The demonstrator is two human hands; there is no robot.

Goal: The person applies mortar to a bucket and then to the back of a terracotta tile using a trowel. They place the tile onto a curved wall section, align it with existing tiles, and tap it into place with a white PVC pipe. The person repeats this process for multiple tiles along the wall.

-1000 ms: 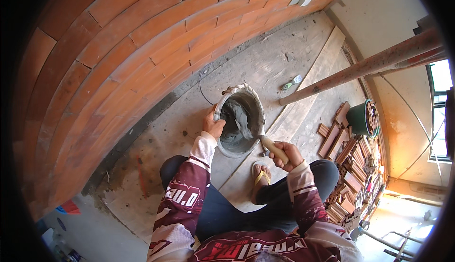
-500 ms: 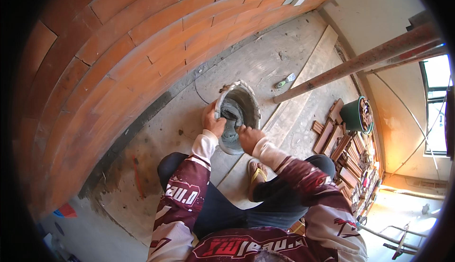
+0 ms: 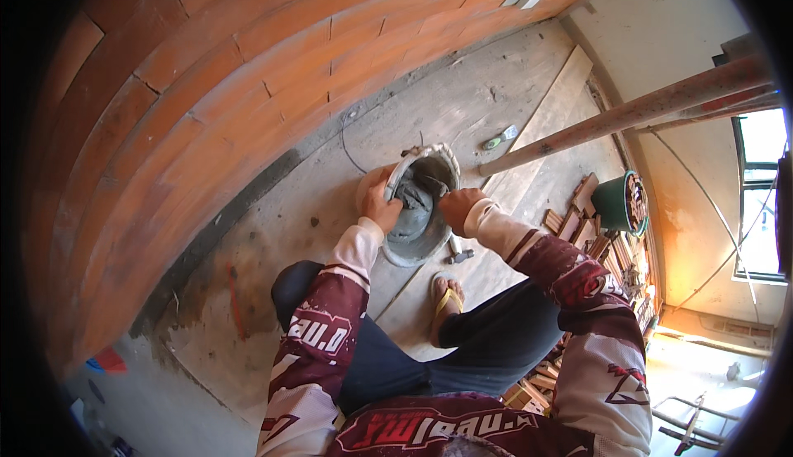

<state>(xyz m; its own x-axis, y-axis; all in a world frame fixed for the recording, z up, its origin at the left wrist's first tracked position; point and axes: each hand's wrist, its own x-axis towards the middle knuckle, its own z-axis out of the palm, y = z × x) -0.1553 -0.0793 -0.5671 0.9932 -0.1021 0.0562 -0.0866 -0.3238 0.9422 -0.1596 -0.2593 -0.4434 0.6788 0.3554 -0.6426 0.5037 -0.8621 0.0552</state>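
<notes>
A mortar-crusted bucket (image 3: 395, 246) leans on the floor in front of me, its mouth tipped toward me. Wet grey mortar (image 3: 413, 213) lies inside it. My left hand (image 3: 382, 202) is closed on the left side of the bucket's rim. At the right side of the mouth, my right hand (image 3: 460, 209) is closed around the handle of a trowel (image 3: 435, 183); its blade reaches into the bucket and shows only in part. A hammer (image 3: 460, 249) rests on the floor right beside the bucket, near my sandalled foot (image 3: 447, 296).
An orange brick wall (image 3: 248, 69) runs along the left. Beyond the bucket lie a green-handled tool (image 3: 500, 137) and a long board (image 3: 549, 102). A slanting metal pole (image 3: 611, 122) stands at the right, near a green bucket (image 3: 613, 203) and stacked brick pieces (image 3: 578, 230).
My right hand has moved up and right, drawing the trowel toward the bucket's far right side. The hammer beside the bucket has come into sight. My left hand keeps its grip on the rim.
</notes>
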